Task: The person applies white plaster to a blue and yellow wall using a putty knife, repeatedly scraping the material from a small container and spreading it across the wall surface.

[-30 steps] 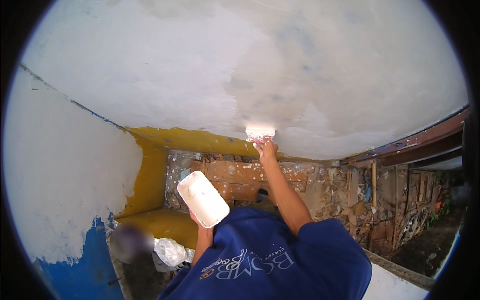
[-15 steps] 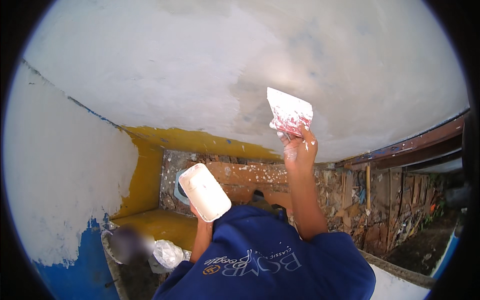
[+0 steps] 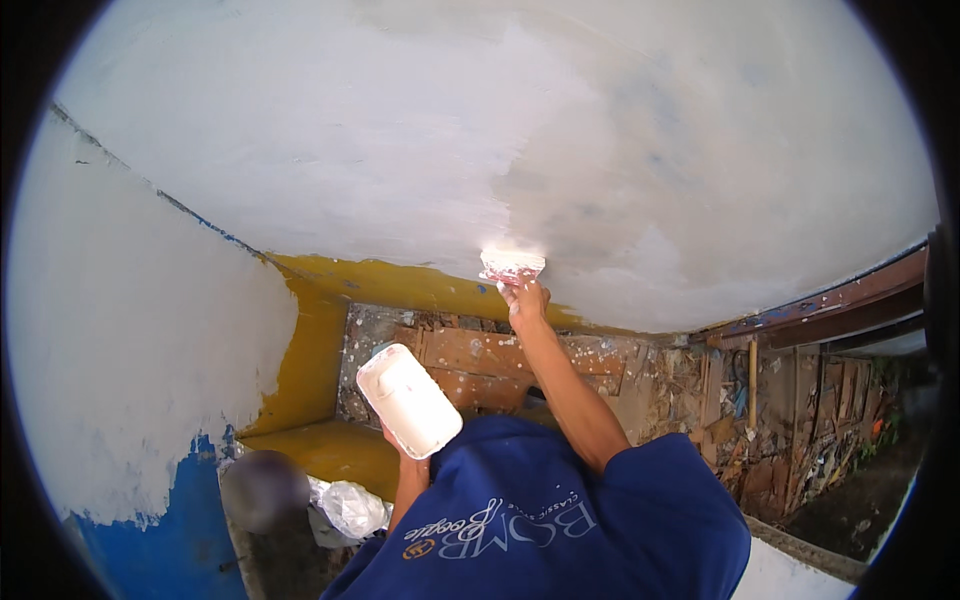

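Observation:
My right hand (image 3: 527, 301) pinches a flat red spreader (image 3: 512, 264) thickly smeared with white putty. The spreader's far edge meets the lower part of the wall (image 3: 400, 150), just above a yellow-painted strip. On that wall, a whiter coat covers the left side, while the right side looks greyer and patchy. Lower down and to the left, my left hand (image 3: 392, 438) grips a rectangular white tub (image 3: 410, 402) from beneath. Creamy white putty lies inside the tub, and most of the fingers are hidden behind it.
A side wall (image 3: 150, 320) on the left carries white over blue and yellow paint. Below are a yellow ledge (image 3: 325, 445), a crumpled clear plastic bag (image 3: 353, 510) and a blurred round dark shape (image 3: 265, 490). Paint-spattered boards (image 3: 475, 352) and debris (image 3: 700, 400) cover the ground.
My right hand has moved left and down with the spreader, which now looks foreshortened against the wall. The tub stays nearly in place, and the view has shifted slightly.

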### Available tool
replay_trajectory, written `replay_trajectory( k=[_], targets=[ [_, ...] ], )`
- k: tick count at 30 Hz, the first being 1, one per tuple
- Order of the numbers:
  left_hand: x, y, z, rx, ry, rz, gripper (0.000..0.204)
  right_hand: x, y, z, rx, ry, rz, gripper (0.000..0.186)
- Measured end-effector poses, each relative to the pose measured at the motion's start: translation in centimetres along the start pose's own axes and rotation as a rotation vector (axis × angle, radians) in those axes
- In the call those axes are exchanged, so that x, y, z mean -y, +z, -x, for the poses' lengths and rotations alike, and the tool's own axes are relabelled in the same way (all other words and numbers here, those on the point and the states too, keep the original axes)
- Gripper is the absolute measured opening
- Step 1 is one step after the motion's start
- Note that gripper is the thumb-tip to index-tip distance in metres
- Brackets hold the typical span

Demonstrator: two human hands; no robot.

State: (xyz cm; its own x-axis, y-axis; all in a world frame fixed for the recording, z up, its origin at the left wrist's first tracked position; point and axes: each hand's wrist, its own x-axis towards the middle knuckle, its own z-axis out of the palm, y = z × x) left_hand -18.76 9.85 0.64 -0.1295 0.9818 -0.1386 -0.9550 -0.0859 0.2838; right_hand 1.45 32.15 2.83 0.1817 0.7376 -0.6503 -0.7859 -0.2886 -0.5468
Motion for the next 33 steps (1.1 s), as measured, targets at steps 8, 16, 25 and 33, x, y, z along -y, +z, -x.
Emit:
replay_trajectory(
  k=[8, 16, 25, 33],
  targets=[
    [0.2, -0.5, -1.4, -0.091, 0.004, -0.001, 0.058, 9.8, 7.8, 12.6, 0.307, -0.171, -0.226, 0.020],
    [0.7, -5.6, -2.0, 0.037, -0.130, 0.003, 0.081, 15.4, 6.8, 18.4, 0.533, -0.368, -0.219, 0.022],
    [1.4, 0.3, -0.6, 0.041, -0.115, 0.019, 0.068, 5.4, -13.4, -0.3, -0.011, -0.151, 0.152, 0.019],
    [2.6, -0.7, -1.5, 0.019, -0.155, -0.009, 0.068, 11.1, -12.9, -3.1, -0.023, -0.235, 0.028, 0.018]
  ],
)
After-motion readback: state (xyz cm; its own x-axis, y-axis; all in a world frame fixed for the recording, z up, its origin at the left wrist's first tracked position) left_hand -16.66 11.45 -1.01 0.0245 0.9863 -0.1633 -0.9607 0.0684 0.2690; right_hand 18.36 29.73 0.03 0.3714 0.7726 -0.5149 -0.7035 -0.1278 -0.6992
